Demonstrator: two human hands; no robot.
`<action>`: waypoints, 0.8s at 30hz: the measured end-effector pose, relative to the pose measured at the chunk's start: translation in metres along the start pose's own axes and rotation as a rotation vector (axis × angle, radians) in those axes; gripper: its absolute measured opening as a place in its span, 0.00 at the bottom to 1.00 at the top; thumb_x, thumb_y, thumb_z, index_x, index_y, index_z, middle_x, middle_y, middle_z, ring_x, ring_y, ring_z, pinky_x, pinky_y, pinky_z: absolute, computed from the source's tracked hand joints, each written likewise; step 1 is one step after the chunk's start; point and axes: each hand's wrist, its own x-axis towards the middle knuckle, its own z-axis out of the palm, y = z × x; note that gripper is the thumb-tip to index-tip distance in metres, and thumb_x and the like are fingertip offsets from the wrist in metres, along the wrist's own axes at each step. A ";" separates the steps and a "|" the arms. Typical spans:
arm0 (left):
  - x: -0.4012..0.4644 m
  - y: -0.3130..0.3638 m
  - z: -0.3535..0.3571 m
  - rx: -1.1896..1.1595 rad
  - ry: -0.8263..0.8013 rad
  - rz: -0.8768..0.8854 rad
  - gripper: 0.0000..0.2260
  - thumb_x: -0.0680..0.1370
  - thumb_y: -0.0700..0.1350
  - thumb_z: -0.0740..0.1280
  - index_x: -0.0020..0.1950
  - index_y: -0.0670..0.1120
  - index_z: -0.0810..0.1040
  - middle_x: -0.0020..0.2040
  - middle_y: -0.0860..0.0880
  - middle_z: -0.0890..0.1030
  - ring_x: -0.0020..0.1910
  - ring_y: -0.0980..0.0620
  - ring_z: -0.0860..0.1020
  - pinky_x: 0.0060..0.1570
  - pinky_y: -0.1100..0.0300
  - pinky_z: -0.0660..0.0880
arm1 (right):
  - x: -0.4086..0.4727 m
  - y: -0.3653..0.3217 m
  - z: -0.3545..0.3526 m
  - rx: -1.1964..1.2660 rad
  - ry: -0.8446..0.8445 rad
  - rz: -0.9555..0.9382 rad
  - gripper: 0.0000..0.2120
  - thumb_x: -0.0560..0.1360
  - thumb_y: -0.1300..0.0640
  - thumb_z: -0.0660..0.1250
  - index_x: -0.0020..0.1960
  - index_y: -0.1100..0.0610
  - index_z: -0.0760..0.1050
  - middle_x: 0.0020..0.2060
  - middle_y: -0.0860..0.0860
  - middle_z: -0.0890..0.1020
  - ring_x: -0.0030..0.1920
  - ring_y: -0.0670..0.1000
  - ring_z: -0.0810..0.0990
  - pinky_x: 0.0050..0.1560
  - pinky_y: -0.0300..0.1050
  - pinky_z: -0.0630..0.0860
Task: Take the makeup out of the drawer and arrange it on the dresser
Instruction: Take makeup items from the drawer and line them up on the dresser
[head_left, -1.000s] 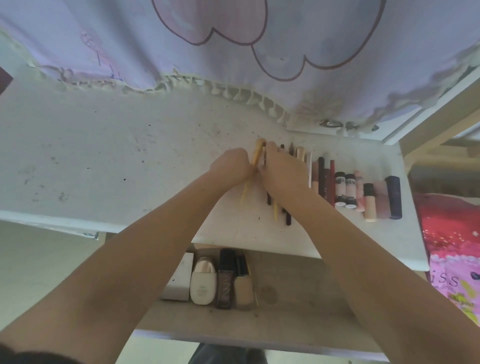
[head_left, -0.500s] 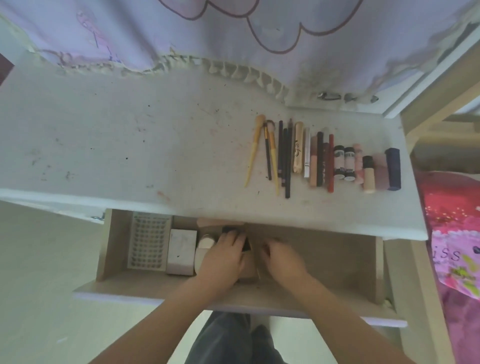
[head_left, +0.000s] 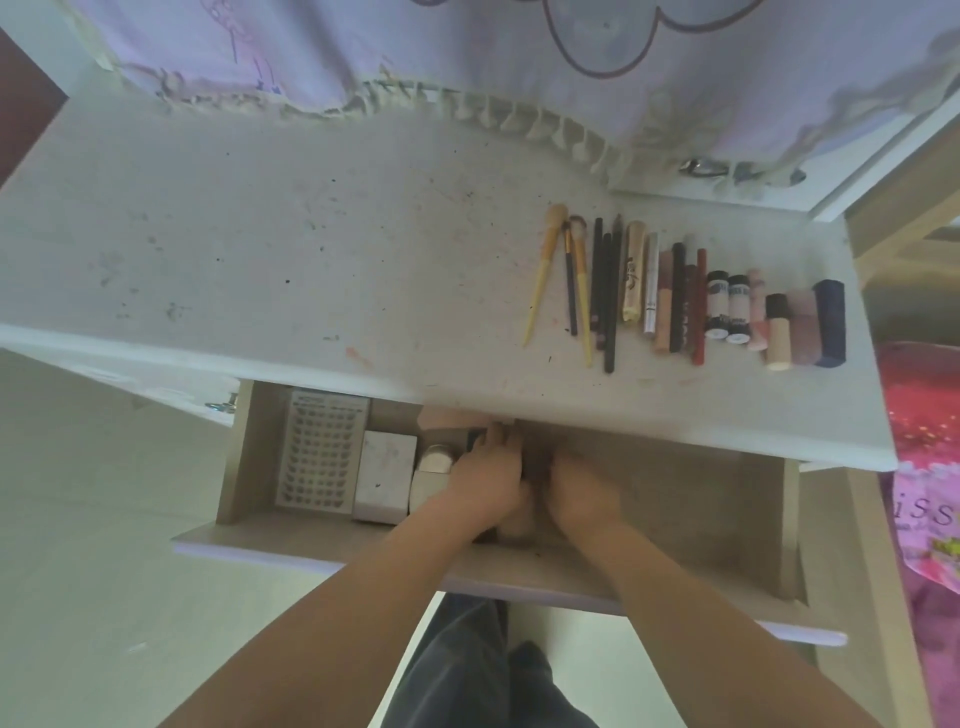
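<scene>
Nearest the camera, both forearms reach into the open drawer (head_left: 675, 519) at about 6 o'clock in the view. The left hand (head_left: 485, 480) and right hand (head_left: 584, 491) lie side by side over the middle of the drawer, knuckles up. Their fingers are curled down over items beneath them; a pale tube end and a dark edge show between and below the hands, but whether either hand has closed on anything cannot be told. Judged from the posture, the person is gathering the next items to lift out.

Makeup yet to be moved sits at the drawer's left, toward 8 o'clock: a white bottle (head_left: 431, 475) touching the left hand, a white box (head_left: 385, 480) beside it, then a lash tray (head_left: 321, 452) against the left wall. The right half of the drawer is bare.

Farther out, at 1 to 2 o'clock, the dresser surface (head_left: 260, 260) carries the arranged row (head_left: 685, 296): brushes, pencils, tubes and lipsticks laid parallel and touching, handles toward the person, apparently sorted by kind and length. The free space to the left of the row suits the next placements.

Writing: printing on several tubes is too small to read. On the pink fabric (head_left: 924, 467) at 3 o'clock, the letters "iss" are legible. A lilac cloth (head_left: 467, 47) hangs at 12 o'clock.
</scene>
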 end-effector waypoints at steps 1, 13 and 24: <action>0.000 -0.001 0.002 -0.049 -0.005 0.004 0.25 0.77 0.45 0.63 0.72 0.41 0.60 0.71 0.40 0.61 0.66 0.40 0.66 0.58 0.48 0.71 | -0.002 0.003 0.000 -0.032 0.000 0.013 0.13 0.79 0.60 0.56 0.62 0.58 0.70 0.56 0.56 0.80 0.55 0.57 0.80 0.50 0.49 0.77; -0.038 -0.008 0.026 -0.498 -0.057 0.084 0.15 0.77 0.54 0.64 0.59 0.49 0.68 0.57 0.48 0.79 0.53 0.49 0.78 0.56 0.53 0.74 | -0.060 0.034 -0.048 0.136 0.145 -0.181 0.05 0.76 0.51 0.60 0.45 0.49 0.64 0.42 0.47 0.75 0.38 0.49 0.73 0.34 0.41 0.63; -0.084 -0.036 -0.071 -0.610 0.138 0.226 0.16 0.76 0.47 0.68 0.59 0.62 0.68 0.53 0.62 0.77 0.53 0.62 0.76 0.54 0.65 0.75 | -0.023 -0.028 -0.186 0.726 0.392 -0.246 0.14 0.77 0.59 0.64 0.61 0.50 0.66 0.35 0.45 0.75 0.33 0.42 0.75 0.34 0.29 0.72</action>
